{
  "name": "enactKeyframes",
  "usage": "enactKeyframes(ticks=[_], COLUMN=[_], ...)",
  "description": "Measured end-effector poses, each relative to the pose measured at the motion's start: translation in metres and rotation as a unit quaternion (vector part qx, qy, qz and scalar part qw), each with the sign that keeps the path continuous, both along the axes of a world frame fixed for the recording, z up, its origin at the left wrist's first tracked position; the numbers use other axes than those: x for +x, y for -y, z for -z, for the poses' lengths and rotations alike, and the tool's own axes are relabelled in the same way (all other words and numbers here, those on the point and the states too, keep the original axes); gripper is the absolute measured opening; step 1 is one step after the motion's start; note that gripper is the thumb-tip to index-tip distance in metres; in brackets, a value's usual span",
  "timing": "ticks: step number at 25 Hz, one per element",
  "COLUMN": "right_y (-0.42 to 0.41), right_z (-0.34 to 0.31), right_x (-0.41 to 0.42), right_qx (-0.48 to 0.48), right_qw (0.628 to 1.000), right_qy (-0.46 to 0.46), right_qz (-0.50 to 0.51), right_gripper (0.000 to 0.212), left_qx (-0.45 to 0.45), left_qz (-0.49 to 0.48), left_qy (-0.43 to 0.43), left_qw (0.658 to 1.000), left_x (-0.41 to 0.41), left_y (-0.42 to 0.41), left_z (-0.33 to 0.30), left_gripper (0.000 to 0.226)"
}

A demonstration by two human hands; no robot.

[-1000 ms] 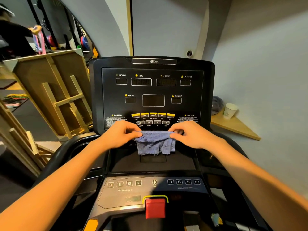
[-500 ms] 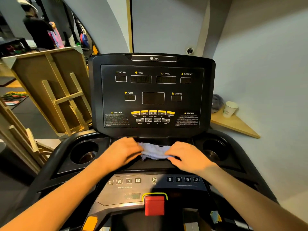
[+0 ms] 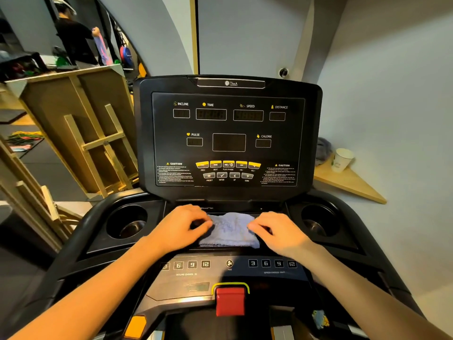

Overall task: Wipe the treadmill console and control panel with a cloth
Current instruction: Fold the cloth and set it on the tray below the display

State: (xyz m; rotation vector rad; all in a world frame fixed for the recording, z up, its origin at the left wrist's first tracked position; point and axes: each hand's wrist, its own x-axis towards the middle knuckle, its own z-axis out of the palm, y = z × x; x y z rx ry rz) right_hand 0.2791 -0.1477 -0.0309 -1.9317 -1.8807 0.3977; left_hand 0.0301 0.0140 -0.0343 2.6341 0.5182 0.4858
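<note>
Since a second ago both hands have come down off the upright console (image 3: 228, 138) and brought the cloth (image 3: 230, 230) with them; it hung bunched in front of the button rows then, and now it lies spread flat on the dark shelf just below the console, between the two cup wells. The left hand (image 3: 182, 225) sits at the cloth's left edge, knuckles up, fingers curled with the tips pinching the edge of the fabric. The right hand (image 3: 279, 230) mirrors it at the right edge, fingers bent down and gripping that side of the cloth. Both forearms reach in from the near corners and converge on the shelf, wrists roughly level, palms down. Just nearer than the cloth runs the control panel (image 3: 230, 265) with its numbered keys and fan button, and nearer still the red stop tab (image 3: 230, 301). To the console's right, a paper cup (image 3: 342, 159) stands on a wooden corner shelf (image 3: 353, 184). To the console's left leans a wooden frame (image 3: 81, 133), and beyond that another person stands in the far room.
</note>
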Motion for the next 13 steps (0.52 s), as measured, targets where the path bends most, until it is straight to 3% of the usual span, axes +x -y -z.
enactKeyframes(ticks=[9,13], right_y=[-0.031,-0.034], right_z=[0.007,0.007], right_x=[-0.010,-0.009], right_qx=[-0.041,-0.042], right_qw=[0.980,0.977], right_qy=[0.079,0.050], right_qz=[0.178,0.201], right_gripper=[0.019,0.008], left_qx=[0.129,0.158], left_qz=[-0.050,-0.058], left_qy=[-0.101,-0.049], left_qw=[0.985,0.985], left_x=[0.029,0.030], left_y=[-0.002,0.000], left_z=[0.014,0.021], left_gripper=[0.030,0.017])
